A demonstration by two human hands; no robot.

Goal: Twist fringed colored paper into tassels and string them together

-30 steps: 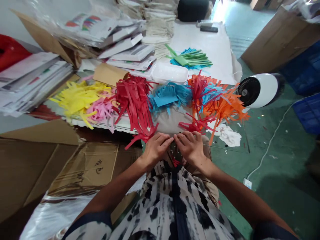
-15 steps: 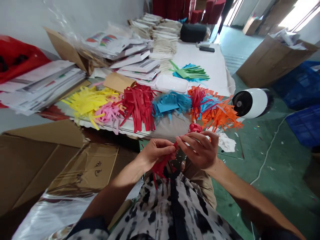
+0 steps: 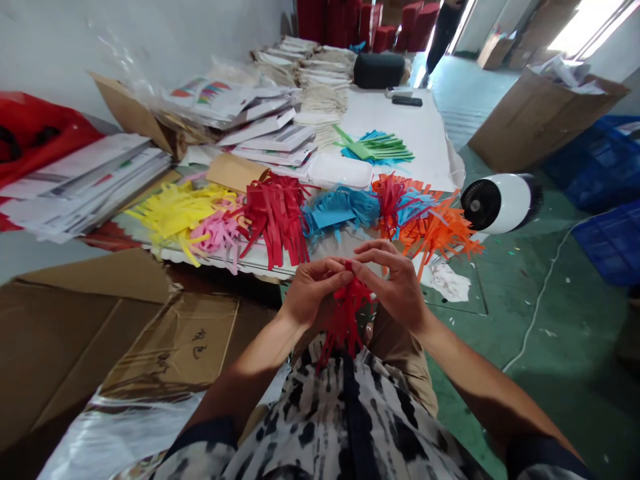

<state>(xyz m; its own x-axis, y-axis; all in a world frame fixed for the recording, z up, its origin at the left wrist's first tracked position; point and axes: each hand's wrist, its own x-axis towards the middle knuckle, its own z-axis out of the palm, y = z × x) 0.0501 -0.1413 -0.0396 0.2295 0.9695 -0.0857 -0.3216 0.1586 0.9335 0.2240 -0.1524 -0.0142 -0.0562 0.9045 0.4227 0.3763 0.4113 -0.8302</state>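
Observation:
A red paper tassel (image 3: 345,317) hangs in front of my body, its cut strips dangling down. My left hand (image 3: 313,287) pinches its top between thumb and fingers. From the other side my right hand (image 3: 393,283) grips the same top end, thumb against it and the other fingers curved above. Both sets of fingertips nearly meet there. On the table edge beyond lie fringed paper bundles: yellow (image 3: 180,210), pink (image 3: 223,233), red (image 3: 277,220), blue (image 3: 343,213) and orange (image 3: 443,227).
Paper stacks (image 3: 85,183) and a white tray (image 3: 340,170) sit on the table, with a green fringe (image 3: 377,147) behind. Cardboard boxes (image 3: 185,340) stand at the left. A black-and-white fan (image 3: 500,203) is at the right, near blue crates (image 3: 610,247). Someone's leg (image 3: 440,43) shows far back.
My hands have come together and risen slightly. The red tassel now hangs downward from both hands, where before its strips lay bunched below my left hand and a red roll showed by my right.

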